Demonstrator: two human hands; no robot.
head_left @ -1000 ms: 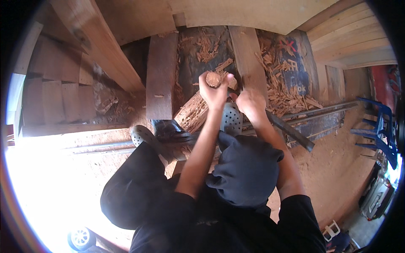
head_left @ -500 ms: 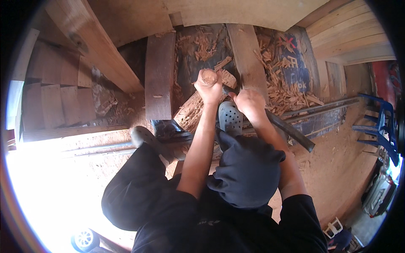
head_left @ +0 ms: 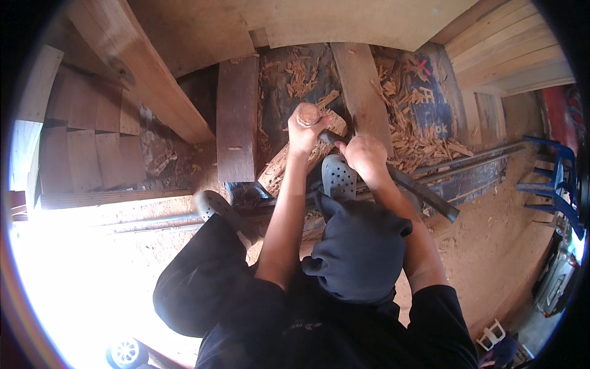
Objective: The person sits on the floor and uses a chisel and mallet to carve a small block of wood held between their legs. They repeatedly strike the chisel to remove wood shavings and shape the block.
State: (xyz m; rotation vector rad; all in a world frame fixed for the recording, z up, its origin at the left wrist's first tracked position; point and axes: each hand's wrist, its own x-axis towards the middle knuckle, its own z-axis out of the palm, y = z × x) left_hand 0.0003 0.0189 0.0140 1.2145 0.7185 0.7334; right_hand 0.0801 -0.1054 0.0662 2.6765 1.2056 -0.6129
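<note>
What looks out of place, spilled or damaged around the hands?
Loose wood chips lie strewn in no order over the dark sheet, right of the light-brown plank, with more to its left. The wood piece near the left hand looks rough and splintered, unlike the plank's flat face.

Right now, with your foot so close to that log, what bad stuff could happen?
The right shoe is beside the split log, just below the hands, so a slip might hurt toes.

The right hand grips a dark bar whose far end is close to the left hand, around a round piece of wood; fingers could get knocked.

Loose wood chips lie nearby and might give splinters.
</note>
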